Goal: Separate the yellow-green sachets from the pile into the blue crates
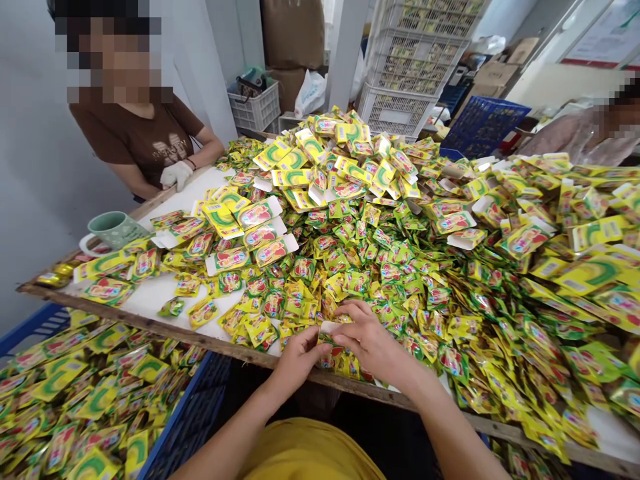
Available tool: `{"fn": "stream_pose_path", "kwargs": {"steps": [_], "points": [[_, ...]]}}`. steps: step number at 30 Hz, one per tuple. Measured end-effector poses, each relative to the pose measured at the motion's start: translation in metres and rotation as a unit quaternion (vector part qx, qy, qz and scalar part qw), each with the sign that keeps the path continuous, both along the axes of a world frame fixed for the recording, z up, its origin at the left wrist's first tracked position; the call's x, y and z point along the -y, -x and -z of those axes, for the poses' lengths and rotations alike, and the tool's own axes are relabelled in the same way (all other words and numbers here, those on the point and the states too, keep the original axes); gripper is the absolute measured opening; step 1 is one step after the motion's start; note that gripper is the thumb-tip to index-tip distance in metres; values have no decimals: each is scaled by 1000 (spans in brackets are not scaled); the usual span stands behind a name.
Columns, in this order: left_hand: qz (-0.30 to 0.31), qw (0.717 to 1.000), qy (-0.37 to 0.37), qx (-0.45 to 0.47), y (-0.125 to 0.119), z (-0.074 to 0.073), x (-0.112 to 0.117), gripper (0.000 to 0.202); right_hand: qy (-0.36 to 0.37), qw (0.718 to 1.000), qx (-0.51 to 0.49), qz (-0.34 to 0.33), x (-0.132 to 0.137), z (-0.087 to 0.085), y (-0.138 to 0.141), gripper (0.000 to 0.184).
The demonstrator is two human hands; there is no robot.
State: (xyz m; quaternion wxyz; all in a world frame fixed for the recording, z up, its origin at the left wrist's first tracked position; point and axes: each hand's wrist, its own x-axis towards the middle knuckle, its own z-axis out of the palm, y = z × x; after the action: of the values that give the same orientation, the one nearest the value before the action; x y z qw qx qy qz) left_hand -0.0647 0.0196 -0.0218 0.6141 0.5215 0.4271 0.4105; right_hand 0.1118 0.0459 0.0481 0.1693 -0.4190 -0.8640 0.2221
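At the table's near edge, my left hand pinches a small printed box whose white end flap shows. The fingers of my right hand close over the same box from the other side, at the flap. Much of the box is hidden by my fingers. Beyond and around my hands lies a heap of small green and yellow packets. Flat yellow boxes with white flaps lie on the packets, ahead and to the left.
A wooden-edged white table carries the heap. A blue crate of boxes stands lower left. A green mug is at the left corner. Across the table sits a person with a gloved hand; another person is far right. White crates are stacked behind.
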Motion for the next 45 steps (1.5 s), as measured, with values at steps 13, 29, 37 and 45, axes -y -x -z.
{"fn": "stream_pose_path", "kwargs": {"steps": [13,29,37,45], "points": [[39,976,190,99,11,-17,-8,25,414,707,-525,232,34,48,2,36],[-80,995,64,-9,12,-14,-15,25,294,790,-470,264,19,50,20,27],[-77,983,-125,-111,7,-7,-17,22,271,772,-479,319,24,65,23,29],[-21,973,-193,-123,19,-5,-11,14,61,894,-378,231,34,48,16,8]]}}
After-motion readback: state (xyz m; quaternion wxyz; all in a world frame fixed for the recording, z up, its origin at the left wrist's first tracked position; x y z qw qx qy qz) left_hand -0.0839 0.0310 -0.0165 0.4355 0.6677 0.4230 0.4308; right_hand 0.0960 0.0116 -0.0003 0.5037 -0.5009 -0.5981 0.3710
